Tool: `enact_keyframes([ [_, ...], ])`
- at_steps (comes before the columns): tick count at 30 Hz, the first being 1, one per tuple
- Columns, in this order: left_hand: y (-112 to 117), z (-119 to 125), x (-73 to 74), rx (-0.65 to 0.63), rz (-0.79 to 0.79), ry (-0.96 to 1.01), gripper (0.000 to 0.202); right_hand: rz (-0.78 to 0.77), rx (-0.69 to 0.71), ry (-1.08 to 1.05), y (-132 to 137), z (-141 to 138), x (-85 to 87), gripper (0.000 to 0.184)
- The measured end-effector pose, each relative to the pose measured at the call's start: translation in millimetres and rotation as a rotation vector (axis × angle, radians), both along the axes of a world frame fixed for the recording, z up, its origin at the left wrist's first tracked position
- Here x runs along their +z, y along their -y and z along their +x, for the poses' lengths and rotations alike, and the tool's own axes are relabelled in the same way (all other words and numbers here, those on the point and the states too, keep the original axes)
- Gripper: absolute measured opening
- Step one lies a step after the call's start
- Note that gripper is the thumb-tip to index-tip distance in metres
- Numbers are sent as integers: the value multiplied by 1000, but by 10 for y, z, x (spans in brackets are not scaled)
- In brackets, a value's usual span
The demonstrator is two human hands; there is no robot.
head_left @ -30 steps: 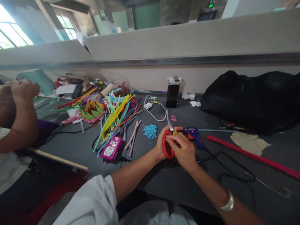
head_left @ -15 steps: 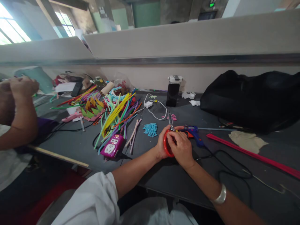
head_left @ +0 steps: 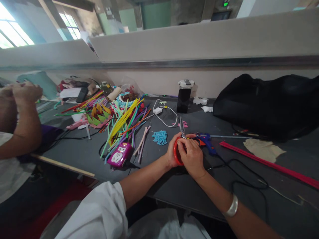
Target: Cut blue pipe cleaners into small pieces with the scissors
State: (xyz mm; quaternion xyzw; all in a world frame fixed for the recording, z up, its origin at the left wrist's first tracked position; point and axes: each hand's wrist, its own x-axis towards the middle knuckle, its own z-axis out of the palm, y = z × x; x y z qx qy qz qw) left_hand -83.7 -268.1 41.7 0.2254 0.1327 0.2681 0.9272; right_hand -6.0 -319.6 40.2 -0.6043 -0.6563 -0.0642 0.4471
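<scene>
Scissors (head_left: 176, 154) with red handles point away from me at the table's front middle, blades up and nearly closed together. My left hand (head_left: 170, 153) is wrapped round the handles from the left and below. Over the handles from the right, my right hand (head_left: 193, 155) is closed, with its thumb and fingers pressed together at the base of the blades. Whether a small piece is also pinched there is hidden. Just left of my hands lies a pile of short blue pieces (head_left: 159, 137). Behind the blades are small pink pieces (head_left: 184, 124).
A blue glue gun (head_left: 208, 143) with a black cord lies right of my hands, beside red strips (head_left: 266, 163). Leftward are a purple power socket (head_left: 120, 155) and colourful fuzzy stems (head_left: 126, 121). A bottle (head_left: 183, 99) and black bag (head_left: 261, 106) stand behind. Another person's arm (head_left: 28, 122) is far left.
Almost nothing differs. My right hand and wrist have shifted very slightly left, and the scissors' blades have tilted a little.
</scene>
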Motion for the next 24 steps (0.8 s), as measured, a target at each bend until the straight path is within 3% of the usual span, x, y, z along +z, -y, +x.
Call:
enact_keyframes([
  [10,-22,10,-24,2,-1,22,54,37,-22,10,-31,0,-3,21],
  [17,-18,-14,-60,10,39,28,50,-2,217,-121,4,124,35,15],
  [24,-19,-10,-37,-10,-45,78,46,57,254,-132,8,111,7,13],
])
